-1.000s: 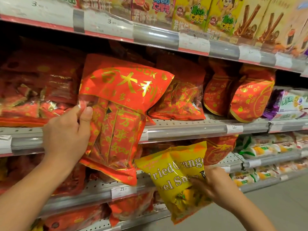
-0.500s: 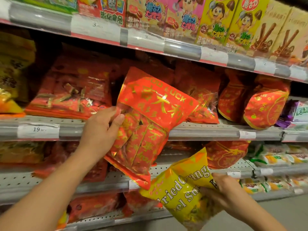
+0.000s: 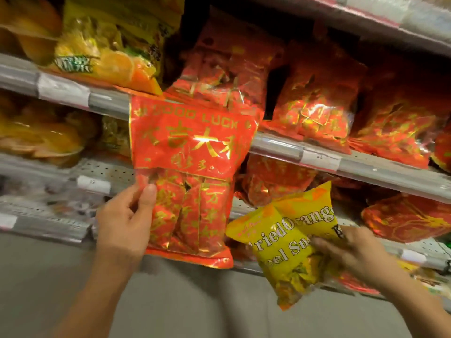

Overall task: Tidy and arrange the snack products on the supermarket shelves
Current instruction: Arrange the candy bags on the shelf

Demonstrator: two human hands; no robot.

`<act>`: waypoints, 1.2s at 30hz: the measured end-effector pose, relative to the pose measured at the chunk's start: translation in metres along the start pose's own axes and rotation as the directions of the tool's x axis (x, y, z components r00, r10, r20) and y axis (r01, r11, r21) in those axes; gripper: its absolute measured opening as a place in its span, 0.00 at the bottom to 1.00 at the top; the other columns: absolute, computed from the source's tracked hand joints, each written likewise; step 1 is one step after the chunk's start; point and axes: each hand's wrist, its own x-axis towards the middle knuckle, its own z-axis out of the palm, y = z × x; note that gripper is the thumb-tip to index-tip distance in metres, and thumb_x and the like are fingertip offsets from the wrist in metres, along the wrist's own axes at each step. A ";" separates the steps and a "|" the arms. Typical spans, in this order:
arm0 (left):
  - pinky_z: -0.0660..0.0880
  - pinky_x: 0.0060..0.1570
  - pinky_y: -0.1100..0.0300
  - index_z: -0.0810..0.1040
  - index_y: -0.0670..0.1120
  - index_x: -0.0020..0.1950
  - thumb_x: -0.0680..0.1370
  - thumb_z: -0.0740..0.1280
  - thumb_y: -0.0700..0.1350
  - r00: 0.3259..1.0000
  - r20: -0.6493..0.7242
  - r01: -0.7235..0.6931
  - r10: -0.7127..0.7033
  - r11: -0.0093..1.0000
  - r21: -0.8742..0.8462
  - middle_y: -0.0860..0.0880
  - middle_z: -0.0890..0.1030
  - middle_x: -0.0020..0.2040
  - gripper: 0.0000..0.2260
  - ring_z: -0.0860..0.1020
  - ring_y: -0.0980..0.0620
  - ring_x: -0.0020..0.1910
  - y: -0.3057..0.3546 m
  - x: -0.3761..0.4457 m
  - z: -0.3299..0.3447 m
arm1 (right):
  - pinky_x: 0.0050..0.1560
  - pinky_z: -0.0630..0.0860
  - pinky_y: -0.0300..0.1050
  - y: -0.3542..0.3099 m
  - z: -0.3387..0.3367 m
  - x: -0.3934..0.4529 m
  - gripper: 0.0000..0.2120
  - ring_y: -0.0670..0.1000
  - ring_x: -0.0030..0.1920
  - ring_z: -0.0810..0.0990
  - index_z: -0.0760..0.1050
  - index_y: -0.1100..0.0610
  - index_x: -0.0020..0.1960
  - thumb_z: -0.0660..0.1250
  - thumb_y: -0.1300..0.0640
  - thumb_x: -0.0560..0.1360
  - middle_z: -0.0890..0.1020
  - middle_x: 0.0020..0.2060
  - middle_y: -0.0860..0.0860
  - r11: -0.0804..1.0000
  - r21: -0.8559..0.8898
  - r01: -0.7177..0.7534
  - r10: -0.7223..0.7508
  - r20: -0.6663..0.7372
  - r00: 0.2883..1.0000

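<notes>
In front of the shelves, my left hand (image 3: 124,222) pinches the left edge of the red GOOD LUCK bag (image 3: 188,176), thumb on front, fingers behind; bag upright, held off the shelf, its top overlapping the shelf rail (image 3: 273,145). My right hand (image 3: 351,252) is clamped on the yellow dried orange peel pack (image 3: 285,245), tilted, lower & just right of the red bag. More red bags (image 3: 314,101) sit on the shelf behind; orange-yellow packs (image 3: 105,52) upper left. Frame blurry.
</notes>
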 end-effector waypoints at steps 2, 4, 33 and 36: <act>0.66 0.29 0.53 0.74 0.44 0.37 0.80 0.58 0.63 1.000 -0.019 0.017 -0.017 0.999 0.028 0.41 0.72 0.29 0.25 0.67 0.57 0.28 -0.024 -0.006 -0.023 | 0.27 0.67 0.37 -0.013 0.017 0.014 0.22 0.43 0.24 0.72 0.75 0.56 0.29 0.72 0.40 0.71 0.75 0.23 0.46 0.998 0.050 -0.049 0.048 0.031 0.998; 0.64 0.28 0.60 0.73 0.47 0.36 0.79 0.57 0.63 0.999 -0.042 0.032 -0.028 0.995 0.095 0.46 0.72 0.27 0.22 0.70 0.57 0.28 -0.044 -0.009 -0.044 | 0.27 0.67 0.40 -0.030 0.033 0.030 0.21 0.44 0.24 0.70 0.74 0.56 0.27 0.74 0.45 0.72 0.74 0.22 0.49 0.992 0.102 -0.078 0.072 0.064 0.995; 0.63 0.38 0.56 0.84 0.42 0.52 0.80 0.61 0.53 0.771 -0.606 0.363 -0.196 0.917 0.165 0.39 0.82 0.38 0.18 0.79 0.36 0.40 -0.150 0.022 -0.118 | 0.31 0.76 0.44 -0.223 0.196 0.188 0.18 0.45 0.23 0.77 0.71 0.60 0.34 0.77 0.56 0.74 0.75 0.23 0.50 0.653 0.741 -0.153 0.343 -0.110 0.933; 0.62 0.39 0.56 0.85 0.42 0.53 0.80 0.61 0.53 0.739 -0.637 0.400 -0.220 0.904 0.152 0.38 0.83 0.39 0.18 0.79 0.36 0.41 -0.152 0.026 -0.122 | 0.21 0.64 0.34 -0.246 0.206 0.217 0.17 0.40 0.19 0.71 0.68 0.59 0.42 0.76 0.56 0.75 0.66 0.29 0.54 0.619 0.776 -0.122 0.356 -0.139 0.924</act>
